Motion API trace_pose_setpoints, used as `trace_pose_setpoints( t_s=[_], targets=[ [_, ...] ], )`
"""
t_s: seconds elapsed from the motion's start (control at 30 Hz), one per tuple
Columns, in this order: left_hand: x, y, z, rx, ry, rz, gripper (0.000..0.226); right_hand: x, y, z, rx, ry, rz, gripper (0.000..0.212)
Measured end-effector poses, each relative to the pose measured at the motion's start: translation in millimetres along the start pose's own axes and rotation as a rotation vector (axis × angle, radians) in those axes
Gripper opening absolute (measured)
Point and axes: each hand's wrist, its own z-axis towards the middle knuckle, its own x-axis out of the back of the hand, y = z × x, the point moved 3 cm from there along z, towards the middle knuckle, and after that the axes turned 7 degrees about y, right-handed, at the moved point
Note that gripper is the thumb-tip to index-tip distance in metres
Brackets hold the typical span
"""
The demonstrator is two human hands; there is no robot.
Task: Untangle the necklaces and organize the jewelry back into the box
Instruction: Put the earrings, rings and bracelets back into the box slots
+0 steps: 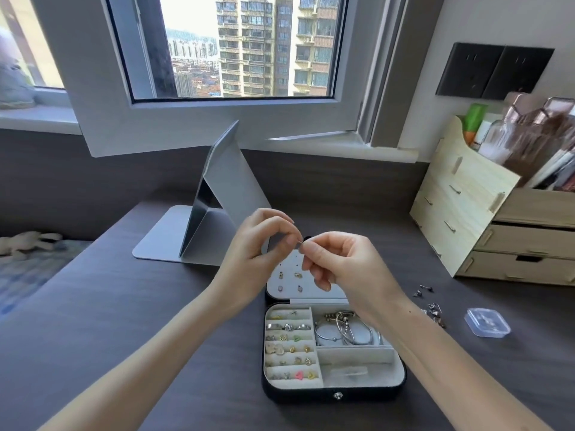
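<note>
An open black jewelry box [334, 394] with a pale lining lies on the dark desk in front of me. Its left slots hold rows of rings and small earrings [289, 348]; silver bangles [345, 329] fill the upper right compartment. The raised lid panel [287, 279] carries stud earrings. Above the lid, my left hand [264, 247] and my right hand [337, 262] both pinch one tiny silver piece [300, 243] between thumb and fingertips. The piece is too small to identify.
Loose small jewelry [431, 306] and a clear plastic case [487, 321] lie on the desk right of the box. A wooden drawer organizer [497, 231] stands at the right. A folding grey mirror stand [214, 213] sits behind my hands, below the window.
</note>
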Motion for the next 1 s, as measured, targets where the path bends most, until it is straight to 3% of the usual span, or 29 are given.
trace_pose_setpoints(
  t_s=[0.13, 0.27, 0.37, 0.6, 0.83, 1.0],
  targets=[
    [0, 5, 3, -0.037, -0.049, 0.132, 0.024, 1, -4, -6, 0.059, -0.002, -0.046, 0.012],
    [-4, 8, 5, 0.052, -0.095, 0.076, 0.035, 3, -5, -12, 0.121, 0.021, -0.077, 0.010],
    [-7, 9, 3, 0.049, -0.057, 0.007, 0.034, 7, -6, -14, 0.102, 0.047, -0.061, 0.011],
    [-14, 13, -4, -0.005, -0.157, -0.039, 0.024, 15, -7, -16, 0.071, 0.074, -0.060, 0.012],
    [-18, 16, -1, 0.148, -0.264, -0.155, 0.037, 20, -10, -22, 0.095, 0.070, -0.094, 0.012],
    [-24, 20, -1, 0.177, -0.227, -0.164, 0.030, 24, -11, -27, 0.116, 0.061, -0.147, 0.012]
  ],
)
